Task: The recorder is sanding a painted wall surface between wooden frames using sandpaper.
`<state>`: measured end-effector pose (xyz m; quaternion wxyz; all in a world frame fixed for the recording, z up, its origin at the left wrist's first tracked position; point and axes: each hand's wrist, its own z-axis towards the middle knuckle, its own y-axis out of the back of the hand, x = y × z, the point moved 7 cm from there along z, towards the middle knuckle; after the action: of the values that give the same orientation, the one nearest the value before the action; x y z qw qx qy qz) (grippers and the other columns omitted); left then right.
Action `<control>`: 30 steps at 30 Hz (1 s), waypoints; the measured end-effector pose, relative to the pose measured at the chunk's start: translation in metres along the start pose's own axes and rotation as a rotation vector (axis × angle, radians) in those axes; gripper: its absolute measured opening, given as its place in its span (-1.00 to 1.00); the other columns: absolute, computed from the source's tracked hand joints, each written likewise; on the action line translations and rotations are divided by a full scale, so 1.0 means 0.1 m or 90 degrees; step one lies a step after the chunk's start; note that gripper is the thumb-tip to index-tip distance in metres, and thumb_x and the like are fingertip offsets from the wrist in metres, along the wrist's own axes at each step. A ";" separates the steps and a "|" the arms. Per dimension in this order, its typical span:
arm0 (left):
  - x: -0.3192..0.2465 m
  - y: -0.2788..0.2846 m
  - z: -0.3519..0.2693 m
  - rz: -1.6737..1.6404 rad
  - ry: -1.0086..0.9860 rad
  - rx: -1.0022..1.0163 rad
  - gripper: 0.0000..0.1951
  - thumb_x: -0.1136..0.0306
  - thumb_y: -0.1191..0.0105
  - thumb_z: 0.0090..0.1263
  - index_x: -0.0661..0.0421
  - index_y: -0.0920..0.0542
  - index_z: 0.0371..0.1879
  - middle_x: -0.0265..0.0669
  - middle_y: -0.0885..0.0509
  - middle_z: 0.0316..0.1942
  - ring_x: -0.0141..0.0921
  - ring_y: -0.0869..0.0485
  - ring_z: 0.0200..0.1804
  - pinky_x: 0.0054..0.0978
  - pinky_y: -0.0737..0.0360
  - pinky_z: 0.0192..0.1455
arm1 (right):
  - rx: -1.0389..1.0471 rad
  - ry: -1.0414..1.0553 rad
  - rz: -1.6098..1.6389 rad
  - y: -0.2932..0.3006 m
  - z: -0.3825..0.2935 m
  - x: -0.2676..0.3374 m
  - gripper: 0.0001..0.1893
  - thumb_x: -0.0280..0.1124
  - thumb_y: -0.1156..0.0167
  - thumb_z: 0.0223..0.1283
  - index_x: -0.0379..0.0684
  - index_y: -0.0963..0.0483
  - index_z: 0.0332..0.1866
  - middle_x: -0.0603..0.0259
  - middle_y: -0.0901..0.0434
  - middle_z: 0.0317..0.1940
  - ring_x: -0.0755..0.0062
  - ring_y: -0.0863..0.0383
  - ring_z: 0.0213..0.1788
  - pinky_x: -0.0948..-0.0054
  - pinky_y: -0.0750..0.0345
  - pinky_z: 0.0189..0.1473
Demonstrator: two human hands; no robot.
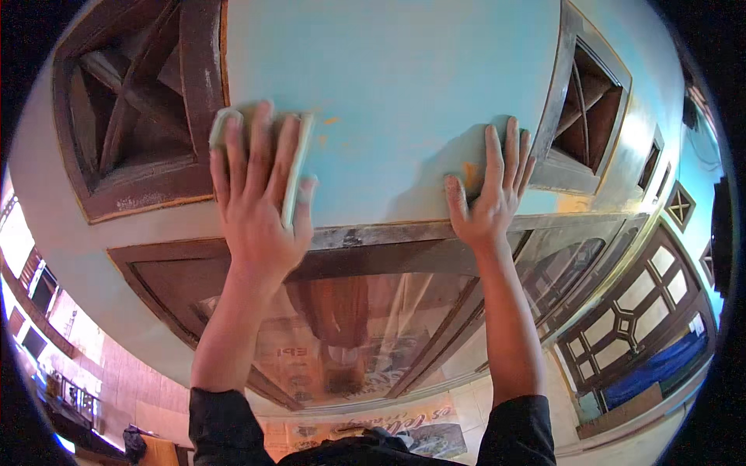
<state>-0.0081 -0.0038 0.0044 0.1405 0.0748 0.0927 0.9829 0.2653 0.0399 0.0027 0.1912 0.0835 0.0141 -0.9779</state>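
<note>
My left hand (259, 186) presses a pale flat pad (304, 145) against the light-blue wall (384, 128). The pad's edges show beside the fingers; its underside is hidden, so I cannot tell whether it is a sanding block or a sponge. On the same wall, further right, my right hand (492, 186) rests with its fingers apart and nothing in it. Small orange patches (331, 121) mark the paint by the pad, and another orange patch (470, 173) shows by the right thumb.
Brown wooden vent frames with crossed bars flank the hands, one on the left (189, 105) and one on the right (551, 157). Under the wrists runs a window's wooden top rail (384, 235) above reflective glass (344, 326). A panelled door (626, 326) stands at far right. Printed sheeting (431, 440) covers some floor.
</note>
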 end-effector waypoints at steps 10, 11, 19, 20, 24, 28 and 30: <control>-0.19 -0.15 -0.13 0.005 -0.014 0.055 -0.44 0.22 -0.05 0.49 -0.18 -0.47 0.50 -0.20 -0.29 0.61 0.03 -0.13 0.66 0.05 0.13 0.67 | 0.003 -0.002 0.000 -0.01 -0.01 -0.02 -0.20 0.10 -0.23 0.31 -0.10 -0.28 0.58 -0.12 -0.13 0.63 -0.31 -0.02 0.66 -0.31 0.11 0.60; -0.13 -0.08 -0.09 0.032 0.041 0.007 -0.45 0.22 -0.04 0.49 -0.18 -0.48 0.50 -0.22 -0.30 0.61 0.03 -0.13 0.66 0.04 0.13 0.68 | 0.006 -0.006 0.002 0.00 -0.01 -0.03 -0.20 0.10 -0.23 0.31 -0.10 -0.28 0.58 -0.11 -0.13 0.63 -0.31 -0.01 0.67 -0.31 0.11 0.60; -0.01 0.00 0.03 -0.015 0.040 -0.043 -0.45 0.19 0.01 0.53 -0.21 -0.45 0.52 -0.14 -0.27 0.62 0.01 -0.12 0.66 0.01 0.17 0.69 | 0.006 0.005 0.007 0.00 -0.01 -0.03 -0.21 0.10 -0.21 0.34 -0.12 -0.29 0.57 -0.11 -0.13 0.63 -0.30 -0.01 0.67 -0.30 0.11 0.60; -0.04 -0.02 0.03 0.036 0.050 -0.025 -0.44 0.20 -0.01 0.50 -0.20 -0.45 0.52 -0.14 -0.27 0.62 0.00 -0.12 0.67 0.04 0.16 0.69 | -0.001 0.010 0.016 0.02 0.00 -0.02 -0.22 0.10 -0.20 0.35 -0.13 -0.29 0.56 -0.12 -0.14 0.63 -0.30 -0.01 0.67 -0.29 0.10 0.60; -0.50 -0.28 -0.36 0.004 -0.080 0.123 -0.43 0.23 -0.10 0.44 -0.26 -0.49 0.49 -0.21 -0.31 0.60 0.04 -0.13 0.65 0.07 0.11 0.65 | 0.015 0.007 0.000 0.01 0.01 0.02 -0.23 0.13 -0.10 0.45 -0.19 -0.25 0.57 -0.15 -0.13 0.63 -0.34 0.00 0.66 -0.26 0.09 0.61; -0.16 -0.08 -0.05 -0.030 0.025 -0.030 -0.42 0.20 -0.14 0.41 -0.19 -0.50 0.47 -0.22 -0.34 0.58 -0.02 -0.16 0.65 0.05 0.15 0.65 | 0.006 0.013 -0.002 0.00 -0.01 0.00 -0.23 0.13 -0.10 0.45 -0.18 -0.24 0.58 -0.15 -0.11 0.63 -0.34 0.01 0.66 -0.27 0.11 0.61; -0.28 -0.13 -0.06 -0.018 0.012 0.012 -0.41 0.20 -0.13 0.42 -0.18 -0.49 0.48 -0.21 -0.34 0.58 -0.03 -0.16 0.65 0.05 0.16 0.65 | 0.018 0.005 -0.001 0.00 0.00 0.01 -0.22 0.13 -0.10 0.45 -0.18 -0.23 0.59 -0.14 -0.11 0.64 -0.33 0.01 0.67 -0.27 0.12 0.61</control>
<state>0.0207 -0.0005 -0.0074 0.1527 0.0655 0.1042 0.9806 0.2646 0.0393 0.0025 0.1893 0.0896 0.0012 -0.9778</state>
